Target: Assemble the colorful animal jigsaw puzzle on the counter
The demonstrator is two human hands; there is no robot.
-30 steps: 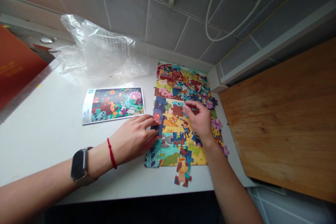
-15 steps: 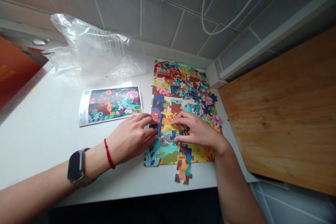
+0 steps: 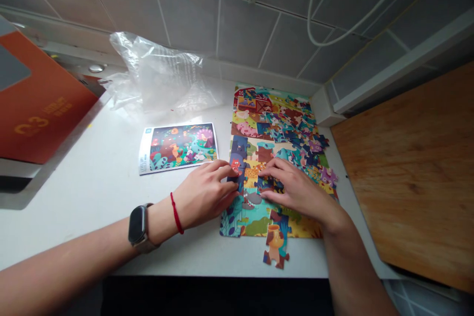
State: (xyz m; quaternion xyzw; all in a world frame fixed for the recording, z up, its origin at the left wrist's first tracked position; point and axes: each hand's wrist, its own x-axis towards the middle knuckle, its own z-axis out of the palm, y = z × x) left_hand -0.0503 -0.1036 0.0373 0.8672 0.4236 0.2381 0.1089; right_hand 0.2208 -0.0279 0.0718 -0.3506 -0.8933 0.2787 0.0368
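Note:
A joined strip of puzzle pieces point(image 3: 239, 147), dark blue above and teal below with a red animal, lies along the left side of a picture board point(image 3: 259, 227). My left hand point(image 3: 211, 188) rests at its left edge, fingers bent and fingertips on the strip. Just right of it, my right hand point(image 3: 292, 185) has a dark blue puzzle piece point(image 3: 263, 185) between thumb and fingers, low over the board; the fingers partly cover it. Below, a joined group of pieces showing an orange animal with a jar point(image 3: 276, 244) overhangs the board's front edge.
Loose puzzle pieces point(image 3: 296, 131) are heaped on the board's right half. Left of it lies a picture card point(image 3: 181, 145). A clear plastic bag point(image 3: 159, 76) is behind, an orange box point(image 3: 40, 103) at far left, and a wooden board point(image 3: 411, 173) at right.
The view has swung left, showing more of the orange box. My right hand has shifted the dark blue piece slightly away from me. My left hand stays on the strip.

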